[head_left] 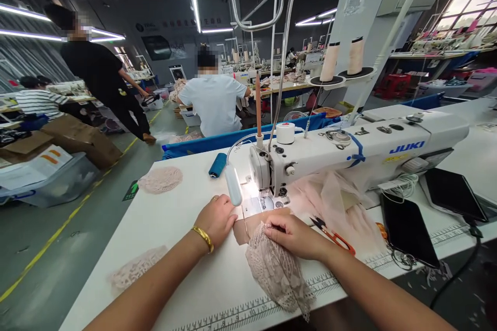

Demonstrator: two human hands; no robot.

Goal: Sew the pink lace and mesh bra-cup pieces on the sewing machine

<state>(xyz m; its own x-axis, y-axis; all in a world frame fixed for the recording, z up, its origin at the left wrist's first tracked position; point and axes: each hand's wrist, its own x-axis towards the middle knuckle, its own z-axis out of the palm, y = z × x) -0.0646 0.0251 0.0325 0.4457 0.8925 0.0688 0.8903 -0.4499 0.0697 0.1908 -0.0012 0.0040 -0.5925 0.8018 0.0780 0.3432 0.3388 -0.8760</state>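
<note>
Currently | right hand: 1 lace piece | scissors: 1

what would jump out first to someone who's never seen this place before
Probably the big white sewing machine, stretching across the right side of the table with a bright light at its needle end. Next, the pale pink lace hanging from the fingers of the right hand in front of it, and the gold bracelet on the left wrist.
</note>
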